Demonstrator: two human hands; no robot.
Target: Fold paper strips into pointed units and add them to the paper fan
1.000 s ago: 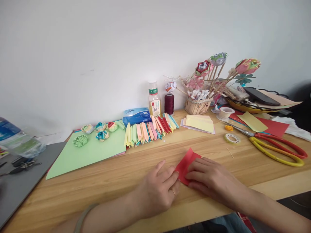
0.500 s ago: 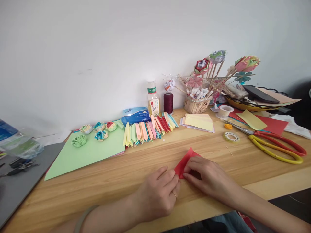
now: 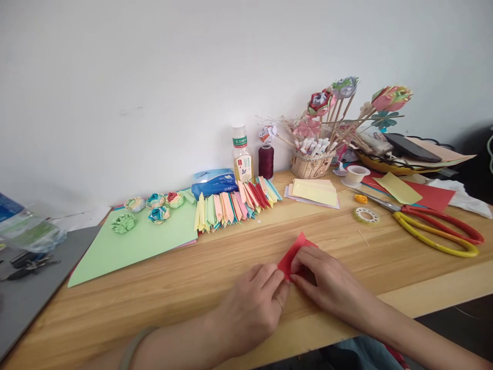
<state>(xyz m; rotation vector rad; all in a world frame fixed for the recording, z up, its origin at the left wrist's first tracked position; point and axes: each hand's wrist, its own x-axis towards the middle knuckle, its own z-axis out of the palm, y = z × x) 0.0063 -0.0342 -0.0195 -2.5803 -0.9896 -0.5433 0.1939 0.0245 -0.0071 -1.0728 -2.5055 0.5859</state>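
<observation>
A small folded red paper (image 3: 291,253) lies on the wooden table (image 3: 185,280) near its front edge. My right hand (image 3: 327,280) covers the paper's right part, fingers bent and pressing on it. My left hand (image 3: 252,308) rests beside the paper's lower left corner, its fingertips curled and touching that edge. Only the paper's upper left tip shows between the two hands.
A light green sheet (image 3: 138,241) with small paper flowers lies at the left. A row of folded coloured papers (image 3: 234,205) sits behind. Yellow notes (image 3: 314,192), a tape ring (image 3: 365,215), big scissors (image 3: 435,231) and a basket of paper flowers (image 3: 311,164) are at the right.
The red paper has been folded narrower. My right hand has slid left over it and my left fingertips have closed in on its corner.
</observation>
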